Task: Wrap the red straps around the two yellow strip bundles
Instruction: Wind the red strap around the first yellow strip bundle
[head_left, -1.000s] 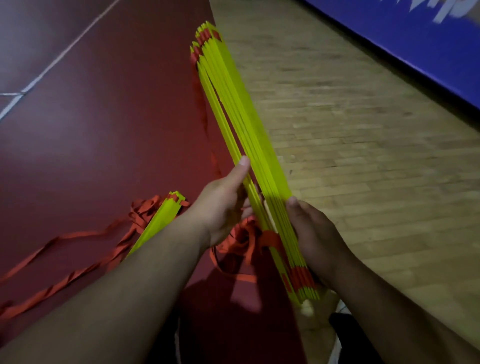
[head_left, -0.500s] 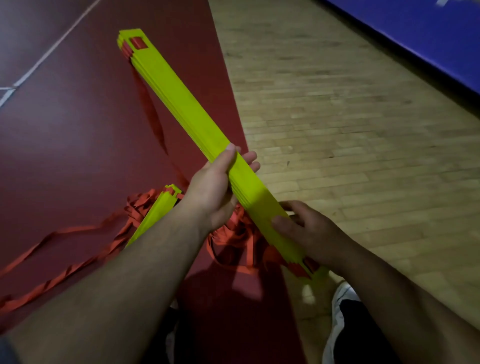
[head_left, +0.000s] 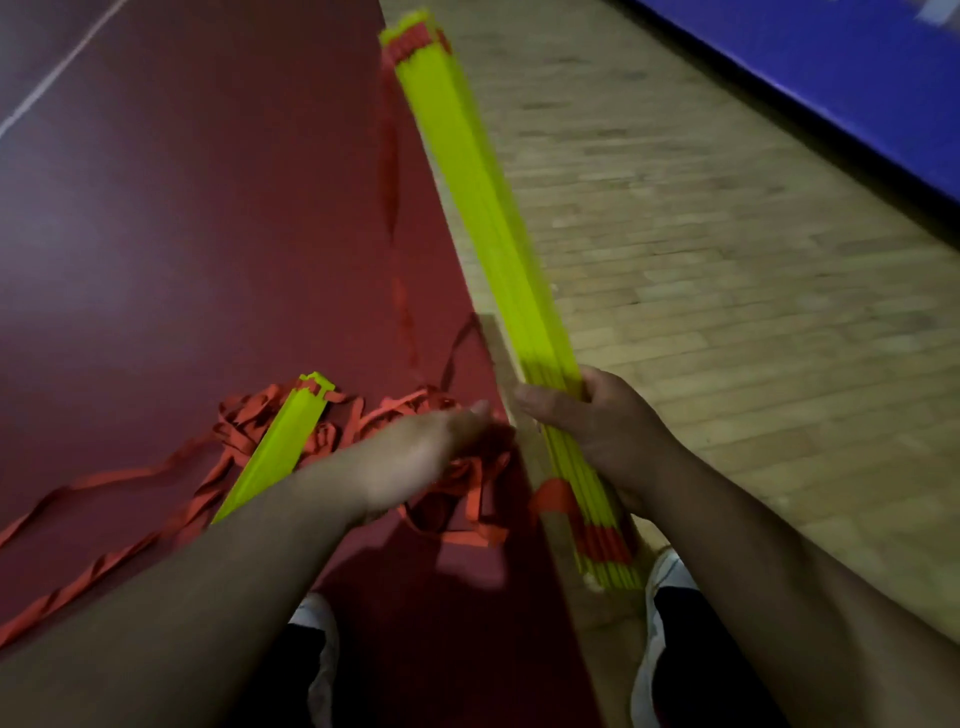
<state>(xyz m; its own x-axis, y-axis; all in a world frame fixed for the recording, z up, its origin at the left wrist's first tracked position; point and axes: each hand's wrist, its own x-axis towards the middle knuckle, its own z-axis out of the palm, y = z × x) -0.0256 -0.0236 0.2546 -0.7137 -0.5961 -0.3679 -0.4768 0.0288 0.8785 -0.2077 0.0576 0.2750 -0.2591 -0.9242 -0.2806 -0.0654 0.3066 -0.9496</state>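
My right hand (head_left: 597, 431) grips a long bundle of yellow strips (head_left: 483, 208) near its lower end and holds it up, slanting away from me. Red strap ends show at its top and bottom, and a thin red strap (head_left: 388, 156) hangs from the top. My left hand (head_left: 421, 452), blurred, is off the bundle and down over the pile of red straps (head_left: 467, 493) on the floor; whether it holds a strap I cannot tell. A second, shorter-looking yellow bundle (head_left: 280, 447) lies on the floor to the left, amid tangled red straps (head_left: 244, 421).
The floor is dark red (head_left: 182, 234) on the left and wooden (head_left: 727, 312) on the right. A blue wall pad (head_left: 857, 78) runs along the far right. My two shoes (head_left: 660, 597) are at the bottom. Long red straps (head_left: 78, 587) trail off to the left.
My left hand has let go of the held bundle and dropped to the strap pile. The bundle has swung more upright and to the right, now held by my right hand alone.
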